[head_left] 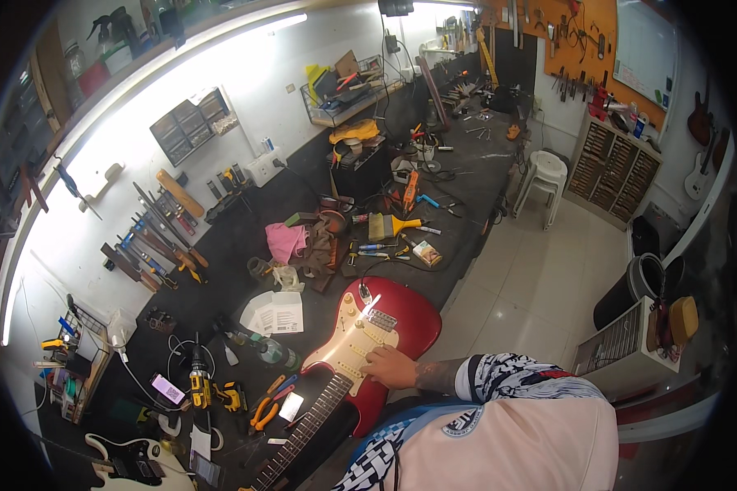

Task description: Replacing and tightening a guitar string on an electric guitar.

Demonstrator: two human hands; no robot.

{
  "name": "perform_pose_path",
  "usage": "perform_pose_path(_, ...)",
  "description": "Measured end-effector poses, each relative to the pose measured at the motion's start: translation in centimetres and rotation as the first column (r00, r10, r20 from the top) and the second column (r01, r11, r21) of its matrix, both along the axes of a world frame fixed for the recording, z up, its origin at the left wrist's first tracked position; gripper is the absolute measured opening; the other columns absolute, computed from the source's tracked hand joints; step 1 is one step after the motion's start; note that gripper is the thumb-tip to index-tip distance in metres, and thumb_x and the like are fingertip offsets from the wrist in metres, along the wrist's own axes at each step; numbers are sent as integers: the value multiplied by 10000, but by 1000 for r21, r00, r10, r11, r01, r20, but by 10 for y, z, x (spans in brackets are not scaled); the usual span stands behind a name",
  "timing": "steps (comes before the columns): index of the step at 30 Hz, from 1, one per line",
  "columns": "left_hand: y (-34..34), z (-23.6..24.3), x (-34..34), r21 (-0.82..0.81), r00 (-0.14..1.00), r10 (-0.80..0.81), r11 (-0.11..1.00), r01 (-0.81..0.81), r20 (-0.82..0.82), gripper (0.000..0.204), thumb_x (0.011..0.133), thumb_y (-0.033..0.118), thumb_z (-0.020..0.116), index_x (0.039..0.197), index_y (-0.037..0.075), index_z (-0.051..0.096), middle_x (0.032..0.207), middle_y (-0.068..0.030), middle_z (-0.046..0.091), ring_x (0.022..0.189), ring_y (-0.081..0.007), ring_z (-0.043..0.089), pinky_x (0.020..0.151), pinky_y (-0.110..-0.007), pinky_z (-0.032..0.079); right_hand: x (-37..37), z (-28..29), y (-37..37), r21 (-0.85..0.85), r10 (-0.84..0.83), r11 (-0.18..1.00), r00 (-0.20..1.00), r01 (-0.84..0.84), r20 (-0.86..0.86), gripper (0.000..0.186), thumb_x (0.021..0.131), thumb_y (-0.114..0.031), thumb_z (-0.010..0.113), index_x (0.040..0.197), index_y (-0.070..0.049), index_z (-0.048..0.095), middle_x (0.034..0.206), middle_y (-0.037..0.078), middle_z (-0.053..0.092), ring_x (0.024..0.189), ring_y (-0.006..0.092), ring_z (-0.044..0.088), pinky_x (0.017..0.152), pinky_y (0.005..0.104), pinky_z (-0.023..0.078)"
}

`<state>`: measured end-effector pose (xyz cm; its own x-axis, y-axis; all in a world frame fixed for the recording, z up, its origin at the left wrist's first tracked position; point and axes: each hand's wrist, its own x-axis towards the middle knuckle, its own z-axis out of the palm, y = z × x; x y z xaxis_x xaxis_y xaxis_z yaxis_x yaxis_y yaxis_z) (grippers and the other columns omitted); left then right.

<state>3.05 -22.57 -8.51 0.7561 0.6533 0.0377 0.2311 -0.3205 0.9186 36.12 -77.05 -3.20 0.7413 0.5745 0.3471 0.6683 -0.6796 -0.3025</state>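
A red electric guitar with a cream pickguard lies on the dark workbench, its neck angled toward the bottom edge. My right hand rests on the guitar body over the strings and pickguard, fingers slightly bent and apart, gripping nothing that I can see. My left hand is out of view; only a patterned sleeve shows low in the picture. Pliers, a white card and printed papers lie beside the guitar.
A drill, phone, glass bottle, yellow brush and many tools crowd the bench. A white guitar lies at lower left. White stools, a cabinet and a bin stand right.
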Motion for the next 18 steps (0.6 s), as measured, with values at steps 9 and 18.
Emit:
perform_pose_path(9, -49, 40, 16, -225, 980, 138, 969, -104, 142, 877, 747, -187, 517, 1587, 21, 377, 1089, -107, 531, 959, -233, 516, 852, -383, 496, -1, -2, 0, -14, -35, 999, 999, 35, -19, 371, 830, -236, 808, 1168, -143, 686, 1141, 84, 609, 1158, 296, 578, 984, 441, 452)
perform_pose_path(18, 3, -3, -5, -73, 999, 55, 996, -55, -2, 690, 833, -128, 574, 1501, 3, 459, 1115, -131, 579, 947, -257, 545, 842, -419, 503, 1, 4, 6, -23, -10, 1000, 1000, 9, -14, 496, 859, -239, 785, 1332, -162, 658, 1215, 98, 617, 1194, 299, 579, 1012, 446, 454)
